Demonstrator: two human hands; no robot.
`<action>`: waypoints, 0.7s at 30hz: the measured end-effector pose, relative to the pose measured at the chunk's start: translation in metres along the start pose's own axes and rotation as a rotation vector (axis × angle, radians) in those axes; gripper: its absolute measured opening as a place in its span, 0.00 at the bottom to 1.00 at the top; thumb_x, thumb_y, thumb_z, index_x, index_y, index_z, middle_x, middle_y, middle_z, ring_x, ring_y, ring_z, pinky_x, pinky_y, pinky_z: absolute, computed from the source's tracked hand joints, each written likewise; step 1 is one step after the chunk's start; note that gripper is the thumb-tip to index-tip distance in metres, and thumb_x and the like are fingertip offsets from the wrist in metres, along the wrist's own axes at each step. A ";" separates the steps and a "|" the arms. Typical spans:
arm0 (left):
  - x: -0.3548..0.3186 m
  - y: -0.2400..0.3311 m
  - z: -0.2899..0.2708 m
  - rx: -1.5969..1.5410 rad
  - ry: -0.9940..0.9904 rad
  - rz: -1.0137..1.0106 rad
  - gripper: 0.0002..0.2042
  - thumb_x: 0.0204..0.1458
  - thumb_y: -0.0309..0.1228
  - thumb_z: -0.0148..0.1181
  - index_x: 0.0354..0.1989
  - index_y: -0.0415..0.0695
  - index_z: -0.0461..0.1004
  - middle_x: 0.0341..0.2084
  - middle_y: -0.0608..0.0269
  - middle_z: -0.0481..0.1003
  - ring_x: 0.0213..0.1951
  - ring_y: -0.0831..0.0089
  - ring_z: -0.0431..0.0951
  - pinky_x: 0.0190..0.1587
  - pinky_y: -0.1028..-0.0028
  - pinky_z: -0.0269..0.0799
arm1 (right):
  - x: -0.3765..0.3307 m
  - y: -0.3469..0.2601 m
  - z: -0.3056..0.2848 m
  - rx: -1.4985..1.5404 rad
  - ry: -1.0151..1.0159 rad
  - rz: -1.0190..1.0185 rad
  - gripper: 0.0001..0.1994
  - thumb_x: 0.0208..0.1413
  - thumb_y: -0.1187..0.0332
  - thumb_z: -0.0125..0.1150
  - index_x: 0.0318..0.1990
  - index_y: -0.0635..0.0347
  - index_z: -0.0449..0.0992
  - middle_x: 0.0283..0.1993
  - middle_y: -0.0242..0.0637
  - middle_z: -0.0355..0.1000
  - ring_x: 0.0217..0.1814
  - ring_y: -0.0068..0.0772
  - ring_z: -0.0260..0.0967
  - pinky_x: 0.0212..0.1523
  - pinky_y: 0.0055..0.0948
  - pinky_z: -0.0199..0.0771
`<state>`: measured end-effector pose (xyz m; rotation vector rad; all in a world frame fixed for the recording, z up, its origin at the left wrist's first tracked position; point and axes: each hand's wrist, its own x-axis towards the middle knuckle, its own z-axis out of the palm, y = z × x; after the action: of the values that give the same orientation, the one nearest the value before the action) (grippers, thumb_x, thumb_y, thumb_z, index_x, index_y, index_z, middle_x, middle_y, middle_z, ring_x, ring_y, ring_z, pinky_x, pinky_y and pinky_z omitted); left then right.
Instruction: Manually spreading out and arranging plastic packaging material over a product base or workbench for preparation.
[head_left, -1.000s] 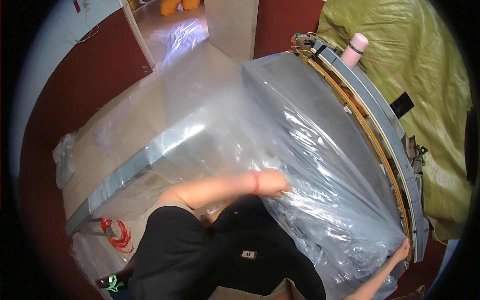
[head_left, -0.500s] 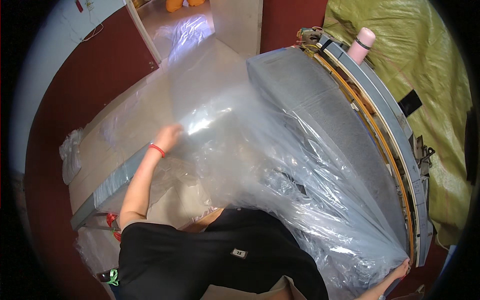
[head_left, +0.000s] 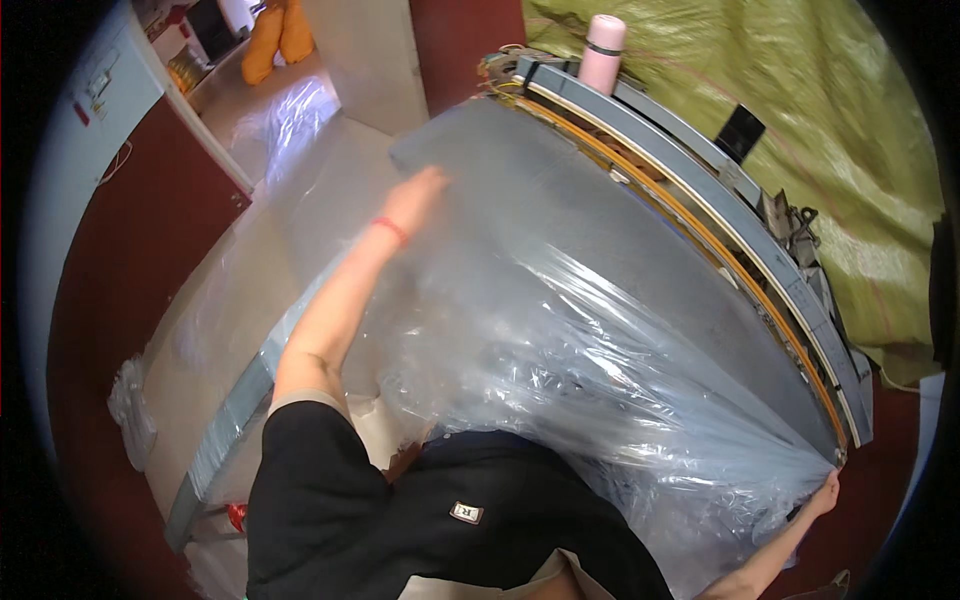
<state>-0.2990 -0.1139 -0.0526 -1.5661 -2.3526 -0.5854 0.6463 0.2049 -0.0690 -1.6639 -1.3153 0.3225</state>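
Observation:
A large clear plastic sheet (head_left: 560, 330) spreads over a grey padded table surface (head_left: 640, 230), creased and shiny. My right hand (head_left: 825, 492) grips a gathered corner of the sheet at the lower right, beside the table's end; folds fan out from it. My left hand (head_left: 415, 200), with a red band on its wrist, reaches over the sheet near the table's far left end. Motion smears its fingers, so I cannot tell whether it holds the film.
A curved-looking rail (head_left: 690, 235) with an orange strip borders the table, carrying a pink flask (head_left: 602, 55) and a dark flat object (head_left: 740, 133). Green woven sheeting (head_left: 800, 110) hangs behind. At left, a grey-blue bar (head_left: 225, 415) borders a pale board. An open doorway shows orange-clad legs (head_left: 278, 42).
My left hand has swept away from me and rightward over the grey surface. The film now lies flatter across it. My right hand still grips its corner. The view has turned rightward.

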 end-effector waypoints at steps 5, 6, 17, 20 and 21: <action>0.028 -0.015 -0.004 0.173 0.011 0.093 0.06 0.44 0.27 0.47 0.31 0.47 0.70 0.29 0.57 0.70 0.34 0.56 0.72 0.34 0.62 0.69 | -0.027 0.010 -0.031 0.283 -0.037 0.065 0.13 0.53 0.64 0.56 0.40 0.65 0.75 0.38 0.31 0.71 0.38 0.22 0.65 0.44 0.21 0.64; 0.045 -0.025 0.001 0.213 0.105 0.070 0.06 0.43 0.26 0.48 0.30 0.47 0.70 0.28 0.57 0.70 0.33 0.56 0.72 0.34 0.62 0.69 | -0.018 0.013 -0.041 0.210 -0.061 0.063 0.13 0.53 0.66 0.55 0.42 0.65 0.74 0.40 0.32 0.71 0.41 0.23 0.65 0.45 0.22 0.64; 0.169 -0.015 0.127 -0.477 -0.206 -0.030 0.32 0.50 0.44 0.53 0.59 0.39 0.52 0.59 0.50 0.54 0.59 0.60 0.56 0.56 0.64 0.55 | -0.003 0.022 0.002 -0.363 0.193 0.069 0.15 0.47 0.57 0.58 0.27 0.63 0.74 0.25 0.36 0.71 0.30 0.26 0.67 0.33 0.29 0.64; 0.147 0.052 0.132 0.151 -0.192 0.011 0.29 0.51 0.52 0.45 0.59 0.50 0.56 0.59 0.59 0.56 0.60 0.60 0.54 0.56 0.54 0.52 | -0.031 0.011 -0.031 -0.517 0.233 0.199 0.14 0.46 0.56 0.56 0.32 0.57 0.76 0.34 0.43 0.73 0.38 0.45 0.69 0.39 0.37 0.67; 0.150 0.039 0.131 0.006 -0.093 0.063 0.28 0.50 0.49 0.49 0.56 0.44 0.60 0.55 0.54 0.61 0.56 0.58 0.60 0.55 0.61 0.57 | -0.032 0.016 -0.027 -0.520 0.220 0.133 0.15 0.47 0.54 0.55 0.33 0.55 0.76 0.35 0.43 0.73 0.39 0.45 0.69 0.39 0.38 0.67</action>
<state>-0.3201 0.0829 -0.0986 -1.6927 -2.3590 -0.5014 0.6626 0.1642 -0.0781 -2.1545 -1.1842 -0.1413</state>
